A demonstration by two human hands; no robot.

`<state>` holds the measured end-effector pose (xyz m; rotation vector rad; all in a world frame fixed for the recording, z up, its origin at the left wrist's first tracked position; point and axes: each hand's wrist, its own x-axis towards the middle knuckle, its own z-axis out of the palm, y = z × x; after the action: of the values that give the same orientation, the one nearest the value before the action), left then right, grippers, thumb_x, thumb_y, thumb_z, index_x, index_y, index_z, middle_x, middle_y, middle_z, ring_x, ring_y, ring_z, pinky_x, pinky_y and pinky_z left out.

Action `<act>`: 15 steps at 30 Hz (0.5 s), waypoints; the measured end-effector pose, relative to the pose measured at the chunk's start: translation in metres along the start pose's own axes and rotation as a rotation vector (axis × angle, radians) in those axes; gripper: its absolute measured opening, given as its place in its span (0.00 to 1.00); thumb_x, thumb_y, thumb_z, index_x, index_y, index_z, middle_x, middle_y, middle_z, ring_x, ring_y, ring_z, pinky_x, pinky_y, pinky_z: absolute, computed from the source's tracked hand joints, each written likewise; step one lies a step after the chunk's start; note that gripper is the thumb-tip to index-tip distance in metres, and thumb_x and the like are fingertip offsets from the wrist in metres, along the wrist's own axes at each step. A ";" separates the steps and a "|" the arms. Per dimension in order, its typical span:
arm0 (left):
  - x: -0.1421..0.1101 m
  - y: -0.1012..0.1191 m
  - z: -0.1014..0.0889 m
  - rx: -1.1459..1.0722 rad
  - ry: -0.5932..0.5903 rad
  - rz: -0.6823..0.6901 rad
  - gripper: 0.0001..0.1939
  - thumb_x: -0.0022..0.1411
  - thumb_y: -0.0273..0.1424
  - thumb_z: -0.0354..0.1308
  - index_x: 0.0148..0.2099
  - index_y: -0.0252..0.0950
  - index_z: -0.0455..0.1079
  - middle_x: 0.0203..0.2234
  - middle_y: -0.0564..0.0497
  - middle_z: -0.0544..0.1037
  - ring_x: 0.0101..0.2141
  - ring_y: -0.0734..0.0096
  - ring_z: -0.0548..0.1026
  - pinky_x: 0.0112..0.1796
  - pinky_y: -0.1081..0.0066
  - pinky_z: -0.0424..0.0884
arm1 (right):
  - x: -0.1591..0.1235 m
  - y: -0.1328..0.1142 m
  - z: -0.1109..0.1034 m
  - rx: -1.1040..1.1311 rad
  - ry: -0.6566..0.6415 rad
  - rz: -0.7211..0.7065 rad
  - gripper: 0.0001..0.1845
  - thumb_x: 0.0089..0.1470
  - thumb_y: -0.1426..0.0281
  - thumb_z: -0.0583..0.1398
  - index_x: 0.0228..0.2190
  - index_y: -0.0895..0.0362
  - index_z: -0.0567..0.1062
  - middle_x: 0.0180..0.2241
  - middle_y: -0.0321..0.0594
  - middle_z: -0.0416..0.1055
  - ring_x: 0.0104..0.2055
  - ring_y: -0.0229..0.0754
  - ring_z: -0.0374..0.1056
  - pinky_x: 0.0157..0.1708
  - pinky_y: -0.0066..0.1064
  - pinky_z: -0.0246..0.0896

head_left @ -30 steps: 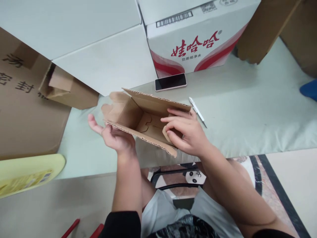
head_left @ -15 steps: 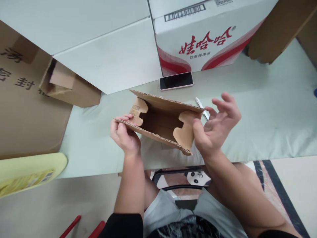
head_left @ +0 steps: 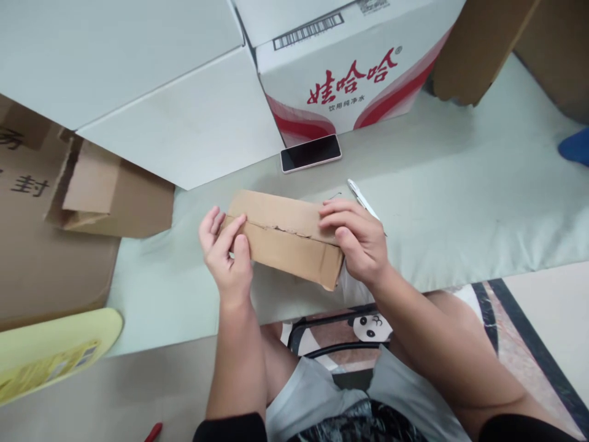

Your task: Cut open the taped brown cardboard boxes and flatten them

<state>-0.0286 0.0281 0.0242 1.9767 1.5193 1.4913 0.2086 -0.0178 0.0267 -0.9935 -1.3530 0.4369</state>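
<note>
A small brown cardboard box is in front of me, its two long top flaps folded inward so they meet along a slightly ragged seam. At the box's left end is my left hand, fingertips and thumb pressed on the flap edge. My right hand grips the right end, fingers over the far flap and thumb near the seam. The inside of the box is hidden. Just beyond my right hand lies a white pen, partly covered by the fingers.
A phone lies on the pale green tablecloth. Behind it stands a white and red carton beside large white boxes. An open cardboard box is at the left, above a yellow-green object. Something blue shows at the right edge.
The box's long flaps, upright and apart before, are now folded down over the opening. My right hand has moved inward onto the top. The view has shifted slightly.
</note>
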 end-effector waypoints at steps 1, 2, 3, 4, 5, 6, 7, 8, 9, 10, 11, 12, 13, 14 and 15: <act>0.000 -0.001 0.000 -0.002 0.023 -0.009 0.18 0.67 0.44 0.59 0.46 0.38 0.83 0.61 0.41 0.71 0.60 0.51 0.74 0.66 0.50 0.67 | 0.000 0.001 -0.001 -0.018 0.007 0.020 0.11 0.65 0.66 0.56 0.39 0.50 0.79 0.45 0.43 0.81 0.50 0.47 0.77 0.54 0.47 0.74; 0.000 -0.002 0.000 -0.002 0.050 -0.027 0.17 0.66 0.43 0.59 0.46 0.38 0.83 0.61 0.41 0.72 0.59 0.52 0.75 0.65 0.51 0.68 | -0.001 0.004 -0.001 -0.036 0.018 0.043 0.11 0.64 0.65 0.56 0.43 0.50 0.78 0.49 0.45 0.80 0.52 0.48 0.76 0.54 0.47 0.73; 0.001 -0.002 0.001 -0.001 0.080 -0.050 0.17 0.65 0.41 0.58 0.45 0.38 0.83 0.61 0.41 0.72 0.59 0.53 0.75 0.65 0.52 0.68 | -0.001 0.006 -0.001 -0.047 0.028 0.074 0.12 0.64 0.64 0.57 0.46 0.51 0.77 0.51 0.46 0.79 0.54 0.49 0.75 0.55 0.47 0.72; 0.002 -0.003 0.002 -0.004 0.114 -0.080 0.16 0.64 0.39 0.58 0.45 0.38 0.83 0.61 0.42 0.72 0.59 0.53 0.75 0.65 0.53 0.68 | -0.001 0.009 -0.002 -0.047 0.032 0.120 0.13 0.64 0.63 0.57 0.48 0.51 0.76 0.52 0.47 0.79 0.55 0.48 0.75 0.55 0.46 0.72; 0.003 -0.004 0.003 -0.016 0.148 -0.113 0.16 0.63 0.37 0.57 0.45 0.37 0.83 0.61 0.42 0.72 0.60 0.53 0.74 0.65 0.54 0.68 | -0.002 0.012 -0.002 -0.036 0.025 0.182 0.15 0.64 0.62 0.57 0.49 0.51 0.75 0.52 0.47 0.78 0.55 0.48 0.75 0.55 0.45 0.72; 0.004 -0.005 0.004 -0.040 0.184 -0.148 0.16 0.62 0.36 0.57 0.44 0.37 0.83 0.61 0.42 0.72 0.61 0.53 0.73 0.65 0.55 0.68 | -0.002 0.014 -0.003 -0.018 0.004 0.253 0.16 0.65 0.61 0.56 0.50 0.51 0.75 0.51 0.46 0.79 0.54 0.48 0.75 0.54 0.44 0.72; 0.006 -0.006 0.004 -0.074 0.220 -0.183 0.16 0.61 0.34 0.56 0.43 0.36 0.83 0.61 0.42 0.72 0.62 0.53 0.72 0.64 0.55 0.68 | -0.001 0.015 -0.004 0.002 -0.033 0.326 0.17 0.65 0.59 0.56 0.51 0.51 0.75 0.51 0.46 0.79 0.52 0.48 0.76 0.52 0.43 0.72; 0.008 -0.006 0.005 -0.110 0.253 -0.217 0.16 0.60 0.34 0.55 0.43 0.35 0.83 0.61 0.41 0.72 0.62 0.53 0.72 0.64 0.56 0.69 | 0.000 0.015 -0.005 0.011 -0.082 0.396 0.18 0.65 0.58 0.55 0.51 0.51 0.75 0.51 0.45 0.80 0.52 0.48 0.76 0.51 0.42 0.72; 0.010 -0.006 0.006 -0.139 0.277 -0.249 0.17 0.60 0.34 0.55 0.42 0.35 0.83 0.61 0.41 0.72 0.62 0.53 0.72 0.63 0.56 0.69 | 0.001 0.014 -0.006 0.001 -0.133 0.461 0.18 0.64 0.58 0.55 0.50 0.51 0.75 0.51 0.44 0.80 0.51 0.49 0.76 0.50 0.42 0.72; 0.011 -0.006 0.006 -0.152 0.291 -0.278 0.17 0.60 0.34 0.54 0.42 0.35 0.83 0.61 0.41 0.72 0.62 0.53 0.73 0.62 0.56 0.70 | 0.003 0.013 -0.008 -0.031 -0.181 0.527 0.18 0.64 0.57 0.54 0.49 0.50 0.76 0.50 0.44 0.80 0.51 0.50 0.76 0.49 0.43 0.70; 0.012 -0.005 0.006 -0.149 0.297 -0.301 0.17 0.59 0.33 0.53 0.41 0.35 0.83 0.60 0.42 0.73 0.61 0.53 0.73 0.61 0.57 0.71 | 0.005 0.010 -0.009 -0.080 -0.224 0.596 0.18 0.65 0.56 0.53 0.47 0.50 0.76 0.49 0.43 0.81 0.50 0.51 0.75 0.49 0.43 0.69; 0.013 -0.003 0.006 -0.133 0.296 -0.314 0.17 0.59 0.33 0.53 0.41 0.35 0.82 0.59 0.42 0.74 0.61 0.53 0.74 0.61 0.57 0.71 | 0.007 0.008 -0.011 -0.136 -0.261 0.665 0.19 0.66 0.55 0.51 0.44 0.50 0.77 0.46 0.43 0.81 0.49 0.52 0.74 0.48 0.44 0.67; 0.013 -0.002 0.005 -0.113 0.289 -0.317 0.17 0.59 0.33 0.53 0.41 0.35 0.82 0.57 0.43 0.75 0.60 0.54 0.74 0.61 0.57 0.71 | 0.009 0.005 -0.012 -0.186 -0.293 0.730 0.21 0.66 0.55 0.49 0.40 0.51 0.76 0.44 0.43 0.80 0.47 0.52 0.73 0.47 0.44 0.65; 0.013 -0.001 0.005 -0.096 0.280 -0.312 0.16 0.58 0.32 0.53 0.40 0.35 0.82 0.55 0.43 0.76 0.59 0.54 0.75 0.62 0.57 0.70 | 0.011 0.003 -0.013 -0.222 -0.317 0.788 0.22 0.67 0.54 0.47 0.37 0.51 0.75 0.41 0.43 0.79 0.45 0.52 0.72 0.46 0.44 0.64; 0.013 0.000 0.005 -0.088 0.276 -0.303 0.16 0.57 0.32 0.54 0.40 0.35 0.82 0.53 0.44 0.77 0.58 0.55 0.75 0.63 0.56 0.69 | 0.012 0.002 -0.014 -0.237 -0.335 0.833 0.23 0.67 0.53 0.45 0.33 0.51 0.73 0.38 0.43 0.78 0.43 0.52 0.71 0.45 0.44 0.63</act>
<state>-0.0254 0.0405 0.0295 1.4588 1.7325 1.7122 0.2253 -0.0118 0.0337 -1.7375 -1.2472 1.1223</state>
